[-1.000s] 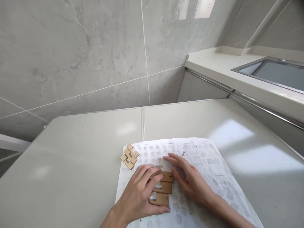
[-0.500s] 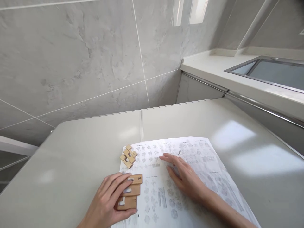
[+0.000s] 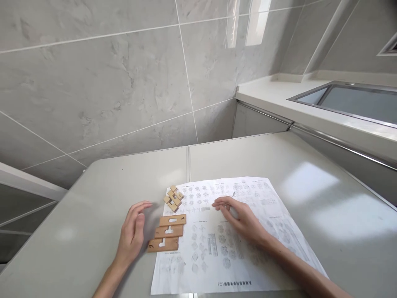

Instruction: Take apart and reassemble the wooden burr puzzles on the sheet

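Three flat wooden puzzle plates with cut-out slots lie in a stepped row on the left edge of the printed sheet (image 3: 211,285). The top plate (image 3: 180,219) bears a "2"; below it come the middle plate (image 3: 178,231) and the lowest plate (image 3: 171,245), both with dark marks. Left of the row, apart from it, my left hand (image 3: 132,234) is open with nothing in it. Over the sheet's middle, my right hand (image 3: 240,217) is open, its fingers loosely bent. Smaller notched wooden pieces (image 3: 173,198) sit in a cluster at the sheet's upper left corner.
A pale table (image 3: 93,211) with a centre seam carries everything. Beyond it stands a grey tiled wall (image 3: 102,91). On the right is a white counter (image 3: 263,87) with a recessed sink (image 3: 359,99).
My left hand has let go of the three wooden plates and moved off to the left. My right hand stays over the sheet, nearly still. The view has tilted up slightly.
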{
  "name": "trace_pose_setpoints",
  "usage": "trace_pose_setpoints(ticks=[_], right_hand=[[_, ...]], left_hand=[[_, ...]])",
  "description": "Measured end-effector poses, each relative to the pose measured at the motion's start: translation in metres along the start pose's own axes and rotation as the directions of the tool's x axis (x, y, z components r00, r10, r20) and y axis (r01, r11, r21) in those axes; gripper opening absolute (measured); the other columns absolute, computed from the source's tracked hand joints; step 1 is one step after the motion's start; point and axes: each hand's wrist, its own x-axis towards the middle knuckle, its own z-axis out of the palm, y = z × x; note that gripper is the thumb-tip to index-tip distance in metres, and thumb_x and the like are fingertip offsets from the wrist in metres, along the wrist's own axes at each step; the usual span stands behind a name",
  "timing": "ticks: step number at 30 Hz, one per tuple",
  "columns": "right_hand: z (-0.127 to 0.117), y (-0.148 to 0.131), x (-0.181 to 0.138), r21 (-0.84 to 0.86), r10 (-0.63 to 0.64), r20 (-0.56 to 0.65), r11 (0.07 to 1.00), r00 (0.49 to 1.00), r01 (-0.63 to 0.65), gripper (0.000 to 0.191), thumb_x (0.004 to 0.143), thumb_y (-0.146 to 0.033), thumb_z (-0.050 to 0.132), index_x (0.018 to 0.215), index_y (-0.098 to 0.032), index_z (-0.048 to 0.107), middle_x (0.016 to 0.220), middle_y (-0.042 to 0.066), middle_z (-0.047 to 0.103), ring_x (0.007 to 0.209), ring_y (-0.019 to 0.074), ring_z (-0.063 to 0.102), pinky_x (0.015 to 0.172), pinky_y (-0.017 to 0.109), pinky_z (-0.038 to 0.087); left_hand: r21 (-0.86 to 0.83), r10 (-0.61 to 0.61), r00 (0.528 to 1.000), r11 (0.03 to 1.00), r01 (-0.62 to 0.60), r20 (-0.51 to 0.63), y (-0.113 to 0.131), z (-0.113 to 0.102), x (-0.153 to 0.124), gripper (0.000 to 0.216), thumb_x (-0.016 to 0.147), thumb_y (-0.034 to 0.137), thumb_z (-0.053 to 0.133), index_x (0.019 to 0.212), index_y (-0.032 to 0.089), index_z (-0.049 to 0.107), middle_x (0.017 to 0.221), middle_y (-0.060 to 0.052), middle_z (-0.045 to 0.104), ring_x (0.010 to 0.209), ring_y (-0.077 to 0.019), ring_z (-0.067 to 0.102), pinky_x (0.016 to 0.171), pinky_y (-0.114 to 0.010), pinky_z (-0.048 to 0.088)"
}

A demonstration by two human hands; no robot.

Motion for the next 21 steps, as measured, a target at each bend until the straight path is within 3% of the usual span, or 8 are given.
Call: trace_pose_setpoints(ticks=[4, 11, 16, 21], right_hand=[[-0.006, 0.0, 0.003, 0.056, 0.025, -0.03, 0.998, 0.999, -0.024, 0.027, 0.112, -0.035, 0.047, 0.109, -0.022, 0.071, 0.099, 0.008, 0.082, 0.085, 0.0228, 0.079, 0.08, 0.041, 0.067], [-0.006, 0.003, 0.002, 0.11, 0.07, -0.036, 0.992, 0.997, -0.066, 0.028, 0.111, -0.039, 0.047, 0.111, -0.023, 0.07, 0.092, 0.007, 0.079, 0.077, 0.0218, 0.076, 0.069, 0.037, 0.066], [-0.004, 0.004, 0.001, 0.125, 0.091, -0.015, 0.988, 0.996, -0.088, 0.027, 0.112, -0.04, 0.048, 0.112, -0.024, 0.07, 0.091, 0.006, 0.078, 0.078, 0.0222, 0.074, 0.07, 0.038, 0.065], [-0.003, 0.004, 0.001, 0.086, 0.103, -0.003, 0.991, 0.995, -0.103, 0.028, 0.113, -0.038, 0.045, 0.113, -0.025, 0.07, 0.092, 0.007, 0.077, 0.078, 0.0228, 0.073, 0.067, 0.037, 0.062]], left_hand=[[-0.008, -0.123, 0.992, 0.992, 0.123, 0.005, 0.0, 0.002, 0.017, 0.05, 0.108, 0.065, 0.046, 0.119, 0.023, 0.07, 0.126, -0.011, 0.076, 0.119, -0.0292, 0.072, 0.108, -0.043, 0.054], [-0.007, -0.236, 0.972, 0.972, 0.236, -0.006, -0.004, 0.018, 0.052, 0.052, 0.098, 0.069, 0.059, 0.116, 0.022, 0.072, 0.12, -0.011, 0.083, 0.088, -0.0239, 0.071, 0.084, -0.036, 0.057], [-0.028, -0.267, 0.964, 0.963, 0.266, -0.018, -0.001, 0.036, 0.065, 0.047, 0.098, 0.064, 0.06, 0.112, 0.021, 0.073, 0.112, -0.011, 0.084, 0.097, -0.0266, 0.074, 0.086, -0.036, 0.056], [-0.035, -0.282, 0.959, 0.959, 0.282, -0.015, 0.002, 0.037, 0.064, 0.039, 0.098, 0.058, 0.062, 0.109, 0.022, 0.074, 0.109, -0.01, 0.084, 0.099, -0.0273, 0.074, 0.088, -0.036, 0.056]])
